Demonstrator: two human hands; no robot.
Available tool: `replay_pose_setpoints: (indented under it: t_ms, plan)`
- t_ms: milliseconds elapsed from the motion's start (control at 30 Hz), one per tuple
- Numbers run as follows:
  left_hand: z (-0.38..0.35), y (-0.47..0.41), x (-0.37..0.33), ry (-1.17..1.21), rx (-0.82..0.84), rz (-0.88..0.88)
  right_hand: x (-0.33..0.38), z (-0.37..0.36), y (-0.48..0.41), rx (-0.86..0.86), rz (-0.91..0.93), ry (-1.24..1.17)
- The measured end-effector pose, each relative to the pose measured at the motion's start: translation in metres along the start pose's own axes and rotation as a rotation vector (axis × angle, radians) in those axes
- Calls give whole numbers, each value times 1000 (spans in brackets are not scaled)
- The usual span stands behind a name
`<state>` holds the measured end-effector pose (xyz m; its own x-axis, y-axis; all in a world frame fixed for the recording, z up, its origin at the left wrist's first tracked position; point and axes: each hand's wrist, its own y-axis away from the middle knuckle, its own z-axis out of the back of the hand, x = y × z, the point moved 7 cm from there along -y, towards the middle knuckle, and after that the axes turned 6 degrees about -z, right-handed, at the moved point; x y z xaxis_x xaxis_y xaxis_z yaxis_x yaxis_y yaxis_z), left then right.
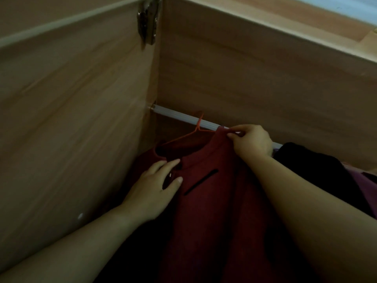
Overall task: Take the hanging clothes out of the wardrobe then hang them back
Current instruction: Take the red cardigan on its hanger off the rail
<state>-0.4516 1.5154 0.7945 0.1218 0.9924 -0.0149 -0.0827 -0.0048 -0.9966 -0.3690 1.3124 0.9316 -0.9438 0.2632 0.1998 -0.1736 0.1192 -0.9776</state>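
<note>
A dark red garment (206,211) hangs on an orange hanger (195,129), whose hook sits over the white rail (175,115) inside the wooden wardrobe. My right hand (251,141) pinches the garment's shoulder close to the rail. My left hand (157,186) lies on the front of the garment just below its collar, thumb and fingers around a dark button. The lower part of the garment is lost in shadow.
The open wardrobe door (71,119) stands at the left, with a metal hinge (148,21) at its top. A black garment (310,166) and a purple one (367,186) hang to the right on the same rail. The wardrobe's back panel (244,78) is behind.
</note>
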Motion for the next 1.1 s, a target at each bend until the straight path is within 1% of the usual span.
replay_pose_setpoints:
  t_ms: [133,200,267,367,433,500,600,700,800,900,967,1033,1067,1100]
  plan:
    - [15,-1,-13,-49,-107,-48,-19,22,27,-36,8,50]
    - [22,-1,-17,-92,-151,-52,-30,30,39,-8,-23,41]
    - [22,-4,-19,-139,-126,-43,-32,33,38,-1,-47,26]
    - [15,-10,-21,-167,-54,-40,-25,39,16,-49,-105,-5]
    - [16,-17,-20,-179,-39,-36,-21,42,6,-73,-134,-26]
    - [22,-22,-21,-155,-54,-16,-20,47,7,-109,-111,-23]
    - [36,-21,-25,-127,-127,-4,-19,56,25,-178,-2,-33]
    - [50,-11,-29,-201,-168,-27,-34,64,43,-144,10,-47]
    - [56,6,-35,-287,-120,-29,-56,75,74,-77,8,-81]
    - [52,32,-49,-312,-31,-99,-74,83,120,-4,28,-158]
    - [43,59,-59,-302,119,-136,-87,88,155,19,41,-231]
    - [34,95,-64,-285,265,-110,-100,90,188,71,37,-288]
    - [32,115,-67,-276,275,-86,-106,90,205,121,33,-304]
    - [34,134,-72,-263,236,-66,-112,89,221,181,29,-318]
